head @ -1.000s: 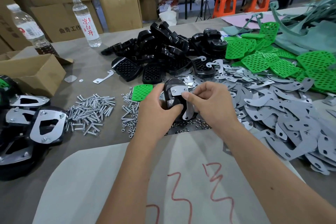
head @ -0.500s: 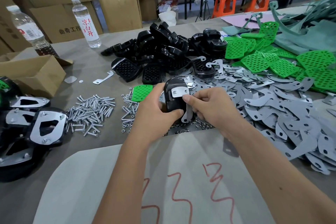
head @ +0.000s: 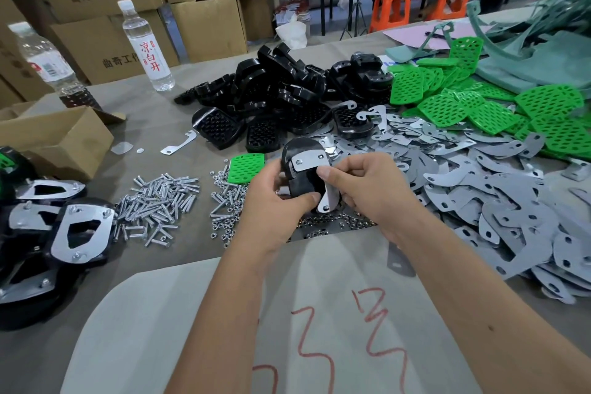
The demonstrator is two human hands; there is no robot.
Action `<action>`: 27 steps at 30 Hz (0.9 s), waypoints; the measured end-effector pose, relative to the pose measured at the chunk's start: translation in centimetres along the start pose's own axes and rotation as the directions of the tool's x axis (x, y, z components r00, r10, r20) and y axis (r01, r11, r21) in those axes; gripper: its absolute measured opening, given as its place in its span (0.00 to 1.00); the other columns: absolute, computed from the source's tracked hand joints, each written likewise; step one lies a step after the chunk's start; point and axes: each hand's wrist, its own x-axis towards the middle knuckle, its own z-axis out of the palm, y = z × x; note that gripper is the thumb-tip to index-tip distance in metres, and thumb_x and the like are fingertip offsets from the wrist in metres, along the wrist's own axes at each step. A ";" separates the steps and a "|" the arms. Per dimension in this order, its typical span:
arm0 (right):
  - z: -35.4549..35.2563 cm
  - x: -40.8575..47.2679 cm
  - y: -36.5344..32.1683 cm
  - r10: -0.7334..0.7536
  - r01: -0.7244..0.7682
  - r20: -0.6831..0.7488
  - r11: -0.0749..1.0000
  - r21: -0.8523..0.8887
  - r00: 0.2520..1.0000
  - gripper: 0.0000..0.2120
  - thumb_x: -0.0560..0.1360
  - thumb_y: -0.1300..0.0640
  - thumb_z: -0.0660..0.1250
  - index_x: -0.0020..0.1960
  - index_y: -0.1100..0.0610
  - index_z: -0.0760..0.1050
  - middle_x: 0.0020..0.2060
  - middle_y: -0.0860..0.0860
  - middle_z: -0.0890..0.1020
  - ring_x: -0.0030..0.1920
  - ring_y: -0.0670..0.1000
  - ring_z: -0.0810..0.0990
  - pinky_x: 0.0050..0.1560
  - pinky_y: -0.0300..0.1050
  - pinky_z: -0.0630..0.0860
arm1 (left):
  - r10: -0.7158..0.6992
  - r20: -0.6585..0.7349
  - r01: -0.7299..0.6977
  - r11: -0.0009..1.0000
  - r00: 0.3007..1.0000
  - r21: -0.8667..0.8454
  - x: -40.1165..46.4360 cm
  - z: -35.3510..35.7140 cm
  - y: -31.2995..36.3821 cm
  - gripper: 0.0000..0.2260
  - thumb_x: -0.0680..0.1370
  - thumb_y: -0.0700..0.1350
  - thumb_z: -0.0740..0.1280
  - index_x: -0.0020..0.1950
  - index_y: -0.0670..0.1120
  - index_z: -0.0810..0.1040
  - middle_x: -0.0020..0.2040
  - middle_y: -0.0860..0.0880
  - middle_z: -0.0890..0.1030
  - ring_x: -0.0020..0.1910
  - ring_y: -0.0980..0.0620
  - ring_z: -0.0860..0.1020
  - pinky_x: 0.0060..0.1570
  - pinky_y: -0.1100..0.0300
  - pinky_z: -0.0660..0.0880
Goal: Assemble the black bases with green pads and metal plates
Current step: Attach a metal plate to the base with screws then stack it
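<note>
Bright even overhead light, soft faint shadows on the table [head: 134, 112], glints off screws [head: 160, 198], wide-angle bowing at edges, far background slightly soft

Left arm: bare forearm rose from the bottom centre of the frame toward the middle.
Left hand [head: 275, 198]: fingers curled, thumb laid across the lower edge of the black base [head: 299, 169] it gripped.
Right arm: forearm ran in from the lower right corner.
Right hand [head: 367, 189]: knuckles up, thumb tip pressed on the metal plate [head: 315, 166], fingers curled beneath.
</note>
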 end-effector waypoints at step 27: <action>0.6 0.0 -0.5 0.013 -0.016 0.041 0.997 0.077 0.999 0.18 0.77 0.53 0.76 0.29 0.50 0.80 0.21 0.48 0.72 0.21 0.44 0.64 0.23 0.34 0.62 | 0.086 -0.197 -0.112 0.986 0.977 -0.123 -0.1 1.6 0.3 0.22 0.74 0.27 0.72 0.61 0.49 0.75 0.47 0.49 0.87 0.42 0.54 0.84 0.40 0.61 0.80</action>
